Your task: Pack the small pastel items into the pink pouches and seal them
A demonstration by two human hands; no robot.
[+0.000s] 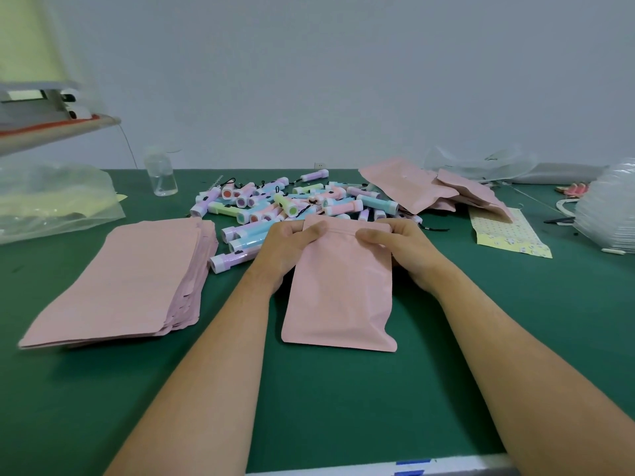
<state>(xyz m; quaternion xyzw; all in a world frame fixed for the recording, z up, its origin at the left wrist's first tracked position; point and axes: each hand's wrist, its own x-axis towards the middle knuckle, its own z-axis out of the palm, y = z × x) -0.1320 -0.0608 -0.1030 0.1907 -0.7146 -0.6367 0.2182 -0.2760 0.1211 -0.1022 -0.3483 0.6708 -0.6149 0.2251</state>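
A pink pouch point(340, 293) lies lengthwise on the green table in the middle, its top end away from me. My left hand point(288, 249) pinches the pouch's top left corner and my right hand point(402, 245) pinches its top right corner, thumbs on the zip strip. Just beyond them lies a heap of small pastel flashlights point(275, 204) in blue, pink, purple and green. A thick stack of flat pink pouches point(120, 280) rests to the left. More pink pouches point(429, 187), bulging, are piled at the back right.
A clear plastic bottle point(160, 176) stands at the back left beside crumpled clear bags point(51, 201). A yellow patterned sheet point(508, 231) and a stack of clear film point(608, 204) lie at the right. The table's near edge point(378, 467) runs below my forearms.
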